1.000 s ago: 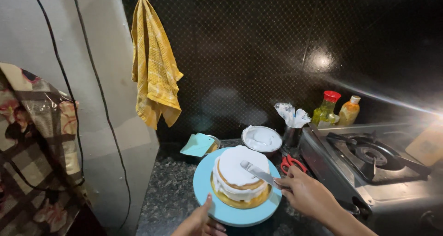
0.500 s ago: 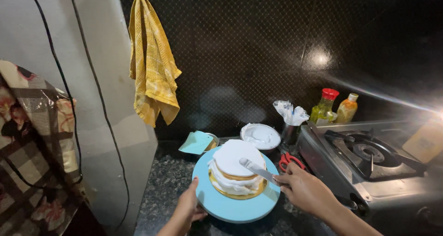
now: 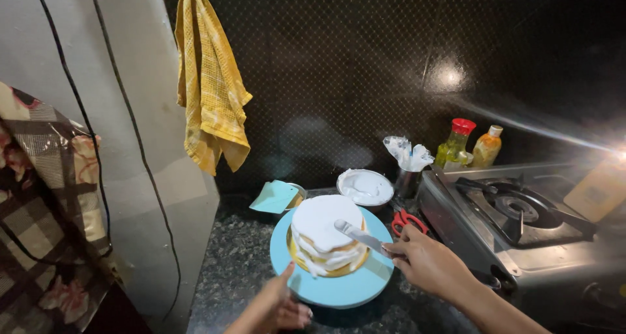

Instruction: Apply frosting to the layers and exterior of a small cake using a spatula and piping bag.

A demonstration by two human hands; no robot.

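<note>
A dim kitchen corner, seen from above. A gas stove (image 3: 521, 229) fills the right side of the dark speckled desk (image 3: 228, 275), and a yellow towel (image 3: 208, 86) hangs on the wall at upper left.

In the middle of the desk sits a pale blue turntable (image 3: 339, 288). On it stands a small layered cake (image 3: 326, 239), its top covered white, with cream running unevenly down the sides and bare sponge showing between the layers.

Behind the turntable, a round bowl of white cream (image 3: 365, 187) rests near the wall. Red-handled scissors (image 3: 407, 222) lie just beside the turntable, next to the stove.

Your right hand (image 3: 427, 265) is closed around the handle of a palette knife (image 3: 358, 236), whose tip touches the cake's upper right edge. To smooth well, hold the blade nearly upright against the side and keep it steady, letting the turntable carry the cake past it.

Your left hand (image 3: 280, 308) sits at the turntable's near rim, thumb raised and touching it; it seems loosely curled and holds nothing, though the frame cuts it off. Turn the rim slowly and evenly so the cream spreads without gouging the sponge.
</note>
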